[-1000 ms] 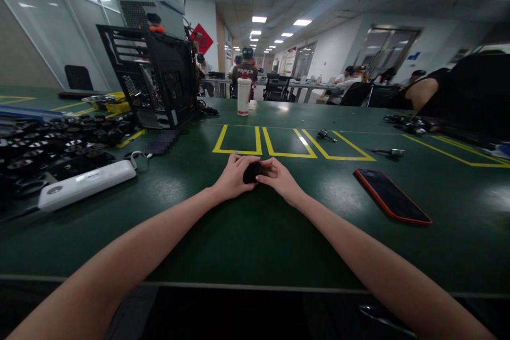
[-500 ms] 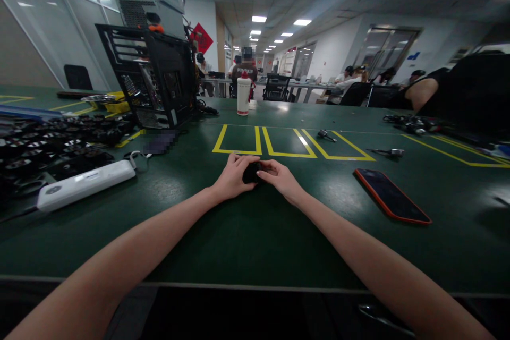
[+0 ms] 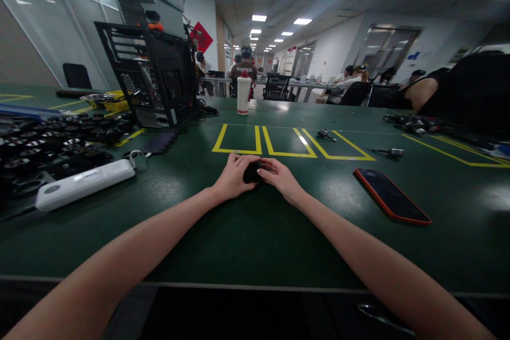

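A small black part (image 3: 251, 172) is held low over the green table (image 3: 255, 234), just in front of the yellow tape outlines. My left hand (image 3: 236, 176) curls round its left side, thumb below and fingers over the top. From the right, my right hand (image 3: 279, 176) pinches its near edge between thumb and fingers. Most of the part is covered by my fingers, so its exact kind cannot be made out.
Left: a white power strip (image 3: 85, 184), a pile of black parts (image 3: 59, 141) and a computer case (image 3: 159, 74). Ahead stands a white tumbler (image 3: 243, 95). Right: an orange-edged phone (image 3: 392, 195), a small metal-and-black part (image 3: 326, 135) and another (image 3: 386, 152). A person (image 3: 470, 90) sits far right.
Both hands stay in the same place round the black part, with at most a slight shift of the fingers. Nothing else has visibly moved.
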`<state>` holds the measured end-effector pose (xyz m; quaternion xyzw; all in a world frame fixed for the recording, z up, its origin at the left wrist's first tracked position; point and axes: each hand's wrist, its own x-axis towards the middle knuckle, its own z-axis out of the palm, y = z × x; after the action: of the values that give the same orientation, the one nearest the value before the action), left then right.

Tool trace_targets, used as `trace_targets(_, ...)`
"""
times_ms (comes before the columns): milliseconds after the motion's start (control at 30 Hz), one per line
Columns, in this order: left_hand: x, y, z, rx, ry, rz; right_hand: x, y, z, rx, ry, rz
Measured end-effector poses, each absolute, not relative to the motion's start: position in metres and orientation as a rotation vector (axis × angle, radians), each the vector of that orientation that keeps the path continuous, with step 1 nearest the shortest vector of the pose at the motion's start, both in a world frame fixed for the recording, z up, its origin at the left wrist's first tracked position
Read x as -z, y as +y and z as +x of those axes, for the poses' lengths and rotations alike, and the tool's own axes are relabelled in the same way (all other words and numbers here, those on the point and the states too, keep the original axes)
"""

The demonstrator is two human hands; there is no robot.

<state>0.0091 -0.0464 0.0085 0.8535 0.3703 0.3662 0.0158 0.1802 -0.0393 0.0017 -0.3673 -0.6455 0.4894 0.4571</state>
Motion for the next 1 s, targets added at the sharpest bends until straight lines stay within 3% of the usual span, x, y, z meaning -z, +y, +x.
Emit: trace_targets(1000, -0.0114, -0.0524, 0.0108, -1.126, 1.184, 2.636, -0.0045, -0.0461, 0.1803, -1.238, -1.605, -0.782)
